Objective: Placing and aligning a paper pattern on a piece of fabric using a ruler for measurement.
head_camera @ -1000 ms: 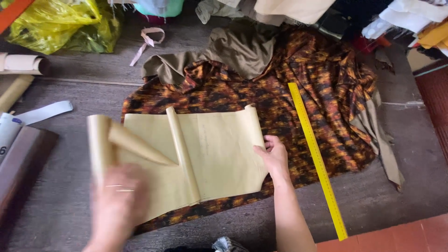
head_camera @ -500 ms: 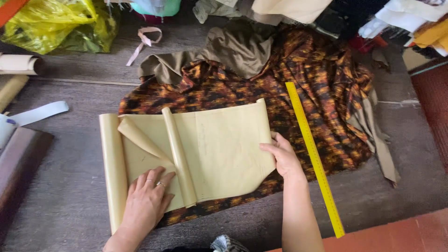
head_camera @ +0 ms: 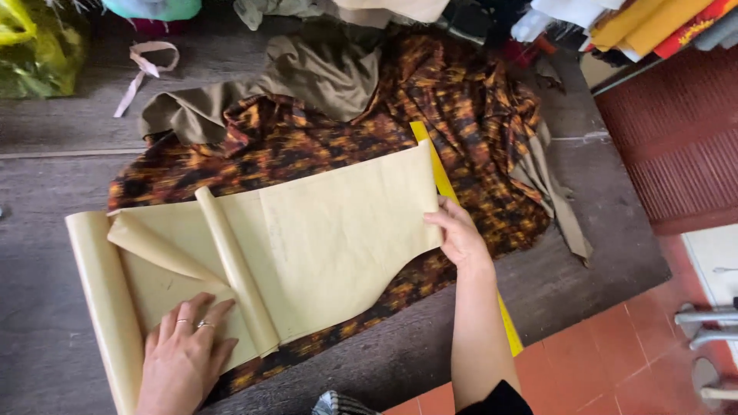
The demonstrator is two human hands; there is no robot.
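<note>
1. The paper [head_camera: 338, 238] is tan and partly rolled. It lies flat on the cloth [head_camera: 323, 138], near the middle of the table [head_camera: 54, 138].
2. The left hand [head_camera: 184, 357] lies open and flat on the near left part of the paper, fingers spread, pressing it down.
3. The right hand [head_camera: 460, 237] holds the right edge of the paper, fingers curled over it.
4. The paper's left end curls up into a roll, and another curl stands between the two hands.
5. The cloth is orange and black. It spreads out under the paper and far past it.
6. A yellow ruler [head_camera: 438, 165] pokes out from under the paper, beside the right hand.
7. The table is dark wood. Red floor tiles [head_camera: 615, 361] show on the near right.
8. A brown cloth [head_camera: 323, 73] lies far back, and a pink strap [head_camera: 142, 65] lies far left.
</note>
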